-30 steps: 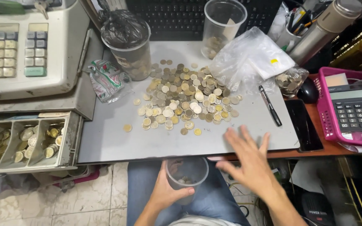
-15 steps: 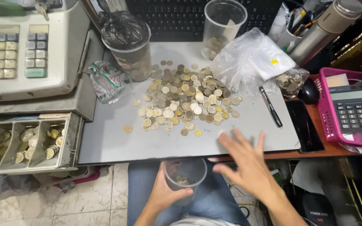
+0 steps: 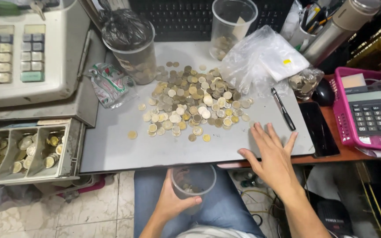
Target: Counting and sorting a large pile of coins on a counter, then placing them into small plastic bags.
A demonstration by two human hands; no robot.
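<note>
Grey bench (image 3: pixel 120 150) carries a coin pile (image 3: pixel 195 103). Left hand (image 3: pixel 173 202) has its fingers wrapped round a cup (image 3: pixel 193 180) below the edge; right hand (image 3: pixel 272 154) lies flat, fingers spread, near the coins.

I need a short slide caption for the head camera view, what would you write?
Left hand holds a clear plastic cup below the desk edge; right hand hovers open near the coin pile.

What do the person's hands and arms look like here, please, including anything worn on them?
Both the left hand and the right hand are bare: no gloves, rings, watch or bracelets show. Both forearms are uncovered, with no sleeve in view.
</note>
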